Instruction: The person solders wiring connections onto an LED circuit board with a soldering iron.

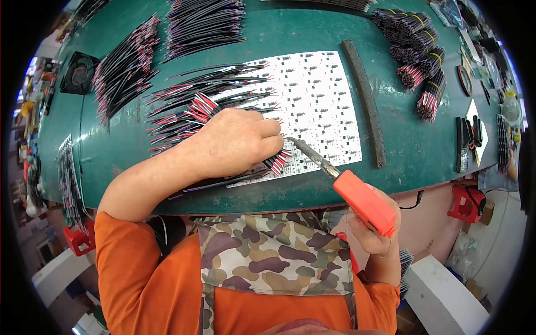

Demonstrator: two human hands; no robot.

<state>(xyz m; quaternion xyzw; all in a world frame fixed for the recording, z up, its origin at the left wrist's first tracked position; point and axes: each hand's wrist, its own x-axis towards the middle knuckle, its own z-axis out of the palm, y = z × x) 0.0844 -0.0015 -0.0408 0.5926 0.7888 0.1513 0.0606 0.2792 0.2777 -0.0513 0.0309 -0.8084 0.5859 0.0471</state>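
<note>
The wire bundle (201, 108), likely light and bendy, is squeezed in the curled left hand (240, 139) by the white sheet (321, 106), slanting upper left to lower right; mid-length seems best. The stiff soldering iron (362, 200), pointed up-left, is gripped round its handle by the right hand (368, 234)

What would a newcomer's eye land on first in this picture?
Probably the red-handled soldering iron in the bare right hand, its dark tip close to the left hand near the picture's centre. Next, perhaps, the white, black-speckled sheet on the green tabletop, with black, red-ended wires over its left side.
</note>
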